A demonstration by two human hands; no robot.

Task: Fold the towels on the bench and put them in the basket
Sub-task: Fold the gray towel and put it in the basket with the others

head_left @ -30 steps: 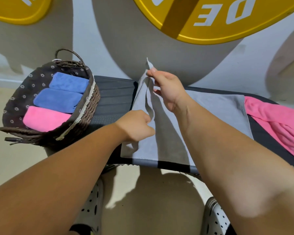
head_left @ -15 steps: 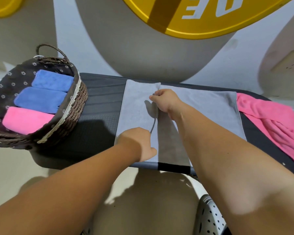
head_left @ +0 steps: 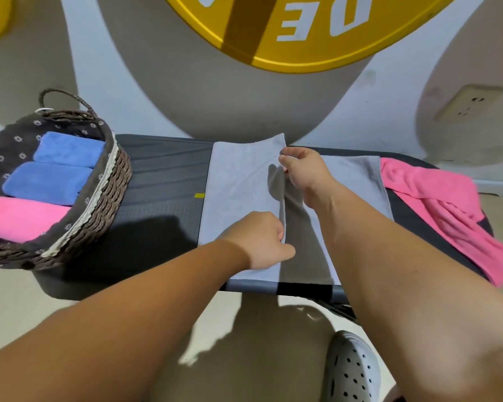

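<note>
On bench, hands pinching towel edge

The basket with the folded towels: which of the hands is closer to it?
Left. The left hand pinches the grey towel by its folded edge near the front of the bench, right of the basket. The right hand pinches the same edge farther back and farther right.

Left hand and right hand pinching grey towel edge, dark bench
</note>
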